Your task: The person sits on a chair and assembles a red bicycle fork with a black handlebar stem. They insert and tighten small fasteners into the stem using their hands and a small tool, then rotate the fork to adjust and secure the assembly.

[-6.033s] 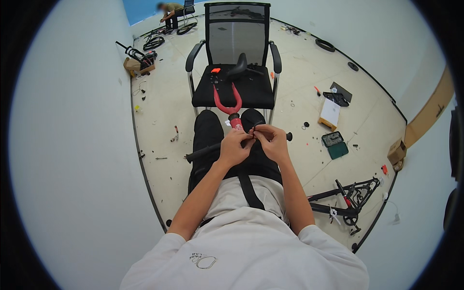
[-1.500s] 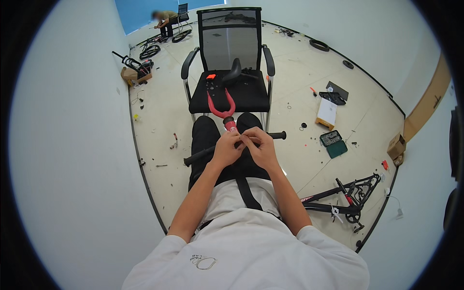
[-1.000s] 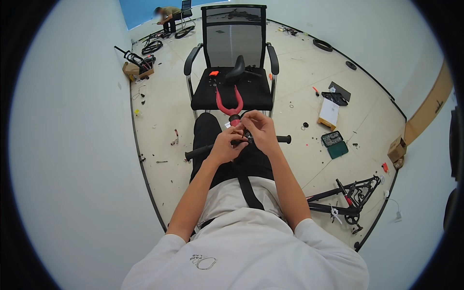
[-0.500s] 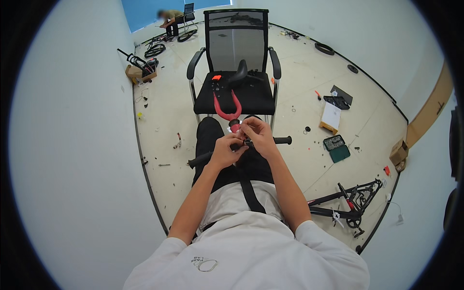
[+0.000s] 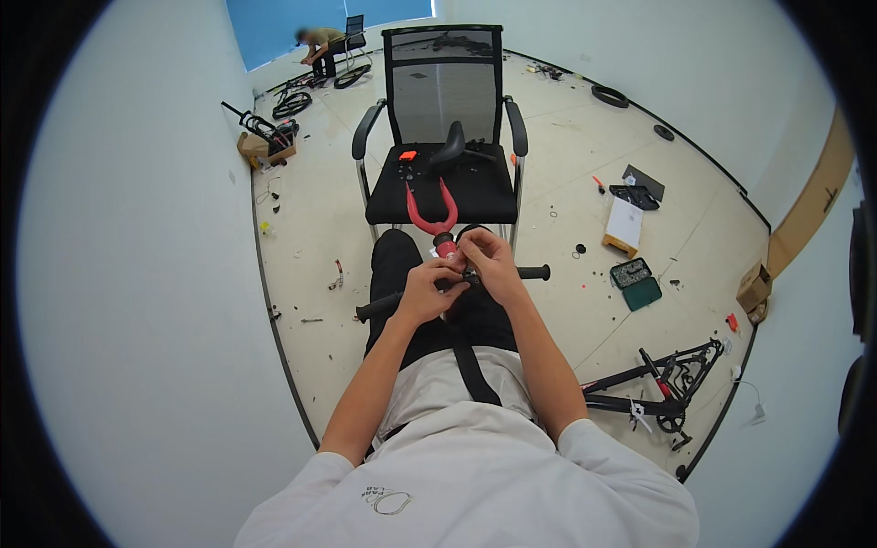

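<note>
A red bicycle fork lies over my lap, its two legs pointing away toward the black chair. At its near end, between my knees, a black handlebar runs crosswise, with a grip on each end. My left hand is closed around the stem area where fork and handlebar meet, thumb and fingertips on a dark part there. My right hand is just beside it, fingertips pinched together at the same joint. Whatever small piece lies between the right fingers is hidden.
A black office chair stands ahead, bearing a bicycle saddle and small parts. On the right floor are a green case, a white-topped box and a black bike frame. Another person sits far left near wheels.
The right fingers have shifted slightly at the joint; the left hand keeps its hold. The view has tilted a little, so the chair appears slightly lower.
</note>
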`<state>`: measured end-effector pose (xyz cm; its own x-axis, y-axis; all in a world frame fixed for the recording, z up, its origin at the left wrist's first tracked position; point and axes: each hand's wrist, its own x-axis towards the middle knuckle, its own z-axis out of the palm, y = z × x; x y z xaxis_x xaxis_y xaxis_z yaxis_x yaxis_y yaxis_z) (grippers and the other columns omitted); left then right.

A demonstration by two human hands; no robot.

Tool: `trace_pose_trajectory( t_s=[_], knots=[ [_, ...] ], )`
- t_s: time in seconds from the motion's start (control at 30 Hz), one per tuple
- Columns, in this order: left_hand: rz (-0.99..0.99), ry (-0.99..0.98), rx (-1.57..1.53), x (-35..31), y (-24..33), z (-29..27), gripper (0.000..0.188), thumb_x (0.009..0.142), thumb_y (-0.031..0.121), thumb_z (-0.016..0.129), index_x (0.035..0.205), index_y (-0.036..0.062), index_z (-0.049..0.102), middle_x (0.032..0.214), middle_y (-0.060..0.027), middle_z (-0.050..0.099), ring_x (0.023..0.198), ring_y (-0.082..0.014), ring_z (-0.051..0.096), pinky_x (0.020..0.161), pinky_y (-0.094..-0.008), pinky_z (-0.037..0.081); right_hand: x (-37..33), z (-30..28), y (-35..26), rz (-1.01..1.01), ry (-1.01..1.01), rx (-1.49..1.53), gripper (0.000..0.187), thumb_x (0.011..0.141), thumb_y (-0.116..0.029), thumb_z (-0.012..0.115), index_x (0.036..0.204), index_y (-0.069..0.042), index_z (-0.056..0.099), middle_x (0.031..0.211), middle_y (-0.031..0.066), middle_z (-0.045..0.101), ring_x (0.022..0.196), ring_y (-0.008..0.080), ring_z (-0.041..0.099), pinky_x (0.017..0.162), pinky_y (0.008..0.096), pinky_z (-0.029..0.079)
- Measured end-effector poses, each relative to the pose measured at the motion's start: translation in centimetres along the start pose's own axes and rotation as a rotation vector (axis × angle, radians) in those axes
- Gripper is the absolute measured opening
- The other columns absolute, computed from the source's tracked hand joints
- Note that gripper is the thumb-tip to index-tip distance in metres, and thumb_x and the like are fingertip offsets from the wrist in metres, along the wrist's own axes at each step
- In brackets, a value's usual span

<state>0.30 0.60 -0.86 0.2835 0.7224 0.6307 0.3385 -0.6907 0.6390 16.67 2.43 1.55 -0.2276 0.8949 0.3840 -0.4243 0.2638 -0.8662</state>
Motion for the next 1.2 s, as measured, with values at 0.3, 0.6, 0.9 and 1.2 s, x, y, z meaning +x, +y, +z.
trace_pose_trajectory(
  t_s=[0.3,0.6,0.9,1.2],
  knots=[
    [-0.011,0.015,-0.017,-0.1,0.2,-0.1,0.014,0.069,0.002,0.079,0.080,0.0028,0.072,0.091,-0.0097,0.069,0.083,-0.0226,0.068,0.079,-0.0311,0.054,-0.4,0.2,0.1,0.010,0.009,0.078,0.010,0.096,-0.012,0.061,0.095,-0.002,0.063,0.078,0.0014,0.062,0.072,0.0089,0.059,0.067,0.0234,0.048],
    [-0.009,0.005,-0.029,-0.2,0.1,-0.3,0.013,0.069,0.001,0.077,0.078,0.0015,0.068,0.088,-0.0094,0.068,0.079,-0.0212,0.067,0.076,-0.0302,0.053,-0.6,0.5,-0.2,0.018,0.016,0.111,0.011,0.096,-0.013,0.061,0.096,-0.002,0.063,0.079,0.0017,0.062,0.073,0.0090,0.060,0.068,0.0235,0.048],
    [-0.049,-0.003,-0.023,-0.1,0.6,-0.3,0.014,0.068,0.002,0.077,0.077,0.0009,0.067,0.087,-0.0093,0.066,0.078,-0.0218,0.066,0.074,-0.0306,0.053,-1.5,0.9,-0.6,-0.032,-0.022,-0.033,0.009,0.094,-0.009,0.064,0.090,-0.001,0.061,0.079,0.0017,0.065,0.074,0.0067,0.061,0.069,0.0225,0.048],
    [-0.044,0.004,-0.039,-0.3,0.6,0.1,0.014,0.068,0.002,0.076,0.080,0.0006,0.068,0.091,-0.0100,0.068,0.080,-0.0226,0.067,0.076,-0.0310,0.053,-2.1,1.7,-1.2,-0.202,0.255,-0.475,0.026,0.089,-0.013,0.069,0.070,-0.001,0.055,0.060,0.0024,0.062,0.056,0.0048,0.059,0.051,0.0212,0.043]
  ],
)
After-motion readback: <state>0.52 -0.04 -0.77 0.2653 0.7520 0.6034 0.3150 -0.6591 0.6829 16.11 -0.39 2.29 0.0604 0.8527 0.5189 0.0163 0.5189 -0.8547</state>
